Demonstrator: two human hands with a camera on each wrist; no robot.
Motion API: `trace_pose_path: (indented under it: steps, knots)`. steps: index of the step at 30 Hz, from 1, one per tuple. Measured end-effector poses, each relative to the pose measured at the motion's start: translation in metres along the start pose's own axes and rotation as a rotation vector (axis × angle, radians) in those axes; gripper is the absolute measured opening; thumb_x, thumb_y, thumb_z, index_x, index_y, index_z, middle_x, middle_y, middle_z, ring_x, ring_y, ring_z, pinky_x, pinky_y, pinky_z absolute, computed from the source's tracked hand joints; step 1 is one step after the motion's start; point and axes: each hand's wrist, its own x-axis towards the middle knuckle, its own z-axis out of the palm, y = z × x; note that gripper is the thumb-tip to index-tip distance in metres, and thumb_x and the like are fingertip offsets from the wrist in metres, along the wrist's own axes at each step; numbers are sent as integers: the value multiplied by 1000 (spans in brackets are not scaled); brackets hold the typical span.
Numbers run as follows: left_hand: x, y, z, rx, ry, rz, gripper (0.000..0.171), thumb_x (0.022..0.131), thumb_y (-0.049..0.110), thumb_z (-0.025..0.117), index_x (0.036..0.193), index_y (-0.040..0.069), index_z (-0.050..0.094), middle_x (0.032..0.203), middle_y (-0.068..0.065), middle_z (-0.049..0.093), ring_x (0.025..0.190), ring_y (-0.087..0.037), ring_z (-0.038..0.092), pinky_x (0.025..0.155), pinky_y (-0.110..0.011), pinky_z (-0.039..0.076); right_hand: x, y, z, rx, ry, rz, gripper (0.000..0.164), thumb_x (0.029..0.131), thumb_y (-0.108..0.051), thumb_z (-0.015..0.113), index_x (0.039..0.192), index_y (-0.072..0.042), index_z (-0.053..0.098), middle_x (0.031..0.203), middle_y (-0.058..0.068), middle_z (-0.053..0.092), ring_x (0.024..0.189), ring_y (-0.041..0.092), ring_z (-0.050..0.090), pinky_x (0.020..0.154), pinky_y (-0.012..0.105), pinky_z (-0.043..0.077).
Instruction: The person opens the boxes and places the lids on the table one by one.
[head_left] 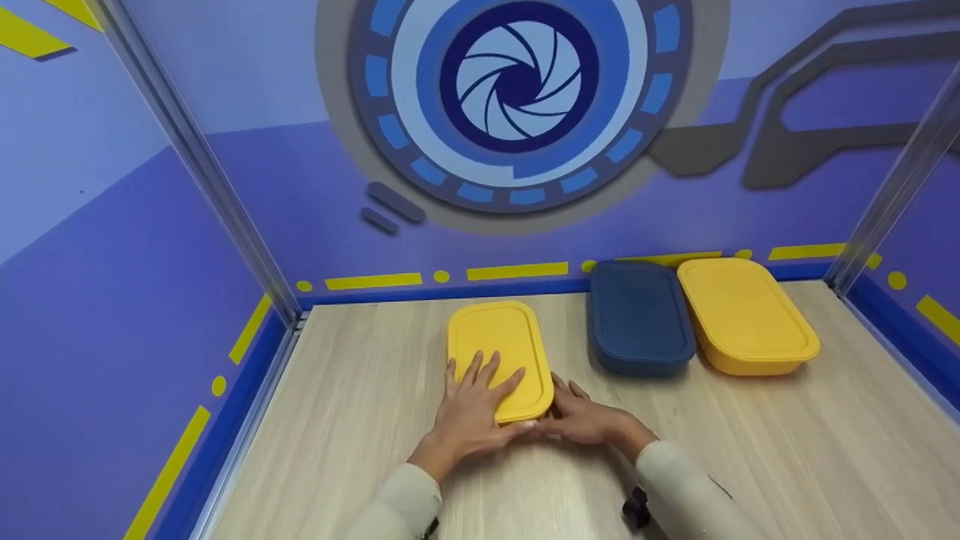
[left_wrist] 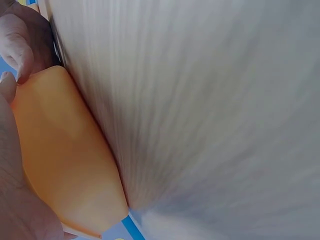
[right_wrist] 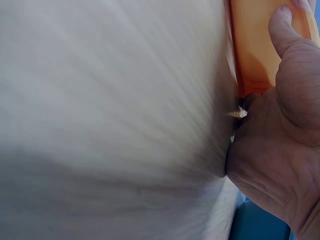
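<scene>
A yellow lidded food box [head_left: 495, 328] stands lengthwise on the wooden table. Spread fingers of my left hand [head_left: 471, 415] lie flat across its lid, and the thumb reaches along the near edge. At the near right corner, my right hand [head_left: 590, 421] holds the box, thumb against the near wall and fingers at the right side. The right wrist view shows that thumb on the box wall [right_wrist: 252, 45], with the other fingers low by the base and partly hidden. In the left wrist view the box's side wall [left_wrist: 65, 150] sits close over the tabletop.
To the right stand a dark blue lidded box [head_left: 641, 315] and a second, larger yellow lidded box [head_left: 750, 311], side by side near the back wall. Printed panels [head_left: 247, 172] enclose the wooden table [head_left: 360, 375] at the back and both sides.
</scene>
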Motion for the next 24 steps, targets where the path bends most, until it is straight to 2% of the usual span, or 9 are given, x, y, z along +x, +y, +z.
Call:
trace_pose_path:
  steps: [12, 18, 24]
  knots:
    - [0, -1, -1, -11, 5, -6, 87, 92, 91, 37, 167, 48, 29, 179, -6, 27, 168, -37, 20, 129, -76, 9, -1, -2, 0, -3, 3, -5, 103, 101, -63, 61, 173, -10, 9, 180, 24, -2, 166, 52, -7, 131, 73, -3]
    - [0, -1, -1, -14, 8, -6, 87, 92, 91, 37, 167, 48, 29, 179, -6, 27, 168, -38, 20, 128, -77, 9, -2, -3, 1, 6, 7, 31, 108, 98, -67, 63, 173, -13, 8, 181, 20, -1, 166, 53, -8, 130, 75, -1]
    - [1, 0, -3, -4, -21, -17, 91, 89, 94, 39, 167, 48, 29, 180, -5, 25, 169, -37, 18, 129, -76, 7, -1, -3, 1, 9, 12, 54, 109, 96, -73, 63, 174, -18, 10, 182, 19, -2, 166, 53, -8, 129, 76, -1]
